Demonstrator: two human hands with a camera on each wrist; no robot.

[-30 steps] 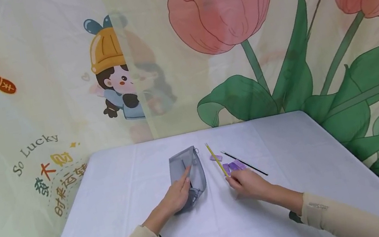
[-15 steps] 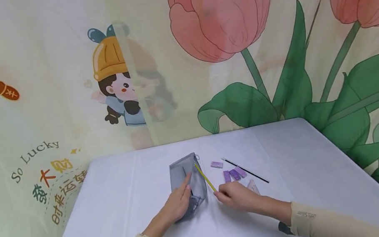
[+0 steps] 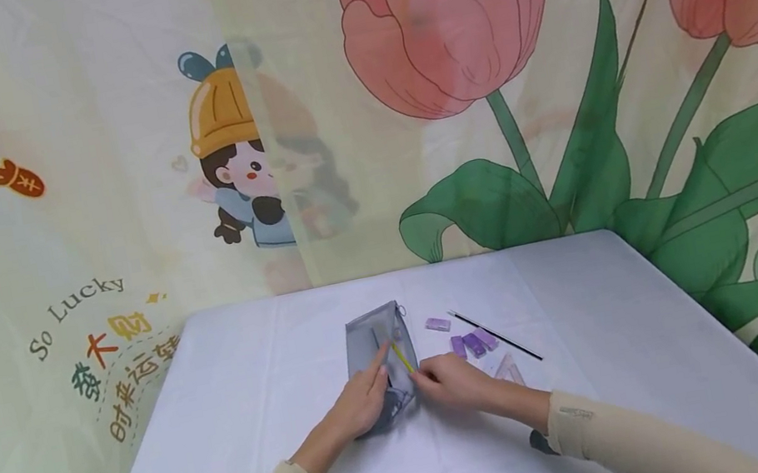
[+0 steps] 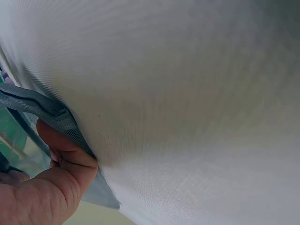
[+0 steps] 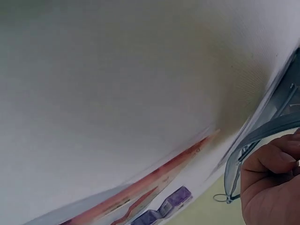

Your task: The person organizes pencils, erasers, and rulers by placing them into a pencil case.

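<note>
A grey see-through zip pencil case (image 3: pixel 359 340) lies on the white table. My left hand (image 3: pixel 358 401) grips its open side, the index finger reaching over the mesh; in the left wrist view the thumb is bent over the zip edge (image 4: pixel 51 110). My right hand (image 3: pixel 450 380) pinches a yellow pencil (image 3: pixel 403 357) by its near end, the far end inside the case opening. In the right wrist view the fingers are curled beside the case's zip rim (image 5: pixel 267 131), and the pencil is hidden there.
Right of the case lie several small purple blocks (image 3: pixel 473 344), another purple block (image 3: pixel 438 325) farther back and a black pencil (image 3: pixel 495 334) set diagonally. A clear pinkish set square (image 3: pixel 507 370) sits behind the right forearm. A printed curtain (image 3: pixel 341 108) hangs behind the table.
My right hand has moved left with the yellow pencil, from beside the purple blocks to the case, and the pencil has slid into the opening. The left hand has kept its grip.
</note>
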